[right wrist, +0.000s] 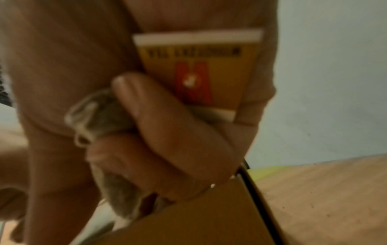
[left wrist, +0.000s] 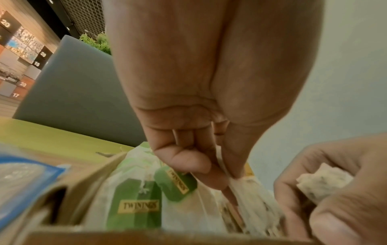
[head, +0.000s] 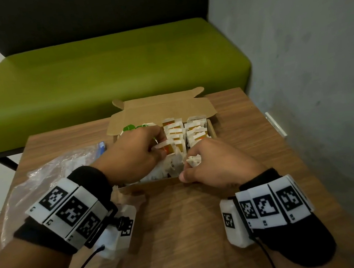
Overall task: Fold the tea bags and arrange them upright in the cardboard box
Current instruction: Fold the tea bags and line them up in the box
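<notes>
An open cardboard box (head: 210, 126) is set on the wooden desk (head: 185, 224), its lid flap folded back toward a green bench (head: 93, 73). Rows of folded tea bags (head: 195, 130) with yellow-orange tags are stood upright in the right and far part of the box, while looser white bags are piled at its near side. Green-tagged Twinings bags (left wrist: 136, 203) are seen lying in the left part of the box. The left hand (head: 133, 154) is reached into the box, and a white tea bag (left wrist: 247, 187) is pinched between its thumb and forefinger. The right hand (head: 212, 163) is held at the near right corner of the box, its fingers curled round a folded tea bag (right wrist: 100, 116) with an orange tag (right wrist: 194, 71) pressed against the palm. A clear plastic bag (head: 46, 174) with a blue strip is laid on the desk to the left of the box.
</notes>
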A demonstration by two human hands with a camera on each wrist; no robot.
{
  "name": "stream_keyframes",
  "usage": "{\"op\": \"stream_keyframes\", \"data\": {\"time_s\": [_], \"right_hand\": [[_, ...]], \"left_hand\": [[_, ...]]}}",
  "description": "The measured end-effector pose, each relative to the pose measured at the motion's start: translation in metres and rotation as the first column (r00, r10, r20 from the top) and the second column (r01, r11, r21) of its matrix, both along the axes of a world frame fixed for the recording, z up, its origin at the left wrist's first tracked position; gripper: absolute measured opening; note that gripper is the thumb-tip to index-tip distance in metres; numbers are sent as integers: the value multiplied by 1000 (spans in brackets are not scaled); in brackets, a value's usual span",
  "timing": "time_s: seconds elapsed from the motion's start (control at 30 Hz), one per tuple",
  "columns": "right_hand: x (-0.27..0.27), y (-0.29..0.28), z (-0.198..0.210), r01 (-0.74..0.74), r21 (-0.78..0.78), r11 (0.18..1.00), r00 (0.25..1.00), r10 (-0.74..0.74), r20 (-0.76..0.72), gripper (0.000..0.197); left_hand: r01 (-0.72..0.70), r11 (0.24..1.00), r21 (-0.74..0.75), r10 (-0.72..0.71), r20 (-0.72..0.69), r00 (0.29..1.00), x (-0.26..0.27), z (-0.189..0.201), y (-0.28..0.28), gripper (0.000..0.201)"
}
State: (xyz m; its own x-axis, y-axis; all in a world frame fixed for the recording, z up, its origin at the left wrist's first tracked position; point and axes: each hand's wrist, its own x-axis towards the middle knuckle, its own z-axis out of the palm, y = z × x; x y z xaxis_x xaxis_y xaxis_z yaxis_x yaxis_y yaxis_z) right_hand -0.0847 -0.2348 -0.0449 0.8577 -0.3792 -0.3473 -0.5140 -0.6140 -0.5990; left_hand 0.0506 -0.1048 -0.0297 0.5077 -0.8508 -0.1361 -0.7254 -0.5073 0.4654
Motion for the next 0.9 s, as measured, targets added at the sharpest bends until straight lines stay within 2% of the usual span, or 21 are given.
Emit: {"op": "stream_keyframes", "data": {"time_s": [0.17, 0.3, 0.4, 0.6, 0.8, 0.9], "right_hand": [[-1, -2, 2, 1, 24, 1000, 1000, -1, -1, 26], [0, -2, 2, 16, 22, 1000, 1000, -15, -11, 22], [-1, -4, 4, 24, 36, 999, 1000, -24, -13, 28], [0, -3, 6, 35, 22, 999, 999, -34, -33, 45], [-1, -4, 5, 51, 45, 998, 999, -50, -20, 42], [-1, -4, 4, 58, 58, 997, 998, -57, -15, 50]], "left_hand": [[88, 988, 125, -92, 27, 995, -6, -1, -2, 21], [60, 995, 83, -64, 51, 997, -13, -10, -8, 15], [20, 998, 60, -24, 55, 998, -14, -13, -10, 14], [34, 988, 150, -55, 136, 989, -20, -13, -18, 23], [-15, 989, 144, -17, 220, 975, -25, -21, -25, 19], [-30, 993, 113, 3, 235, 972, -25, -22, -23, 18]]}}
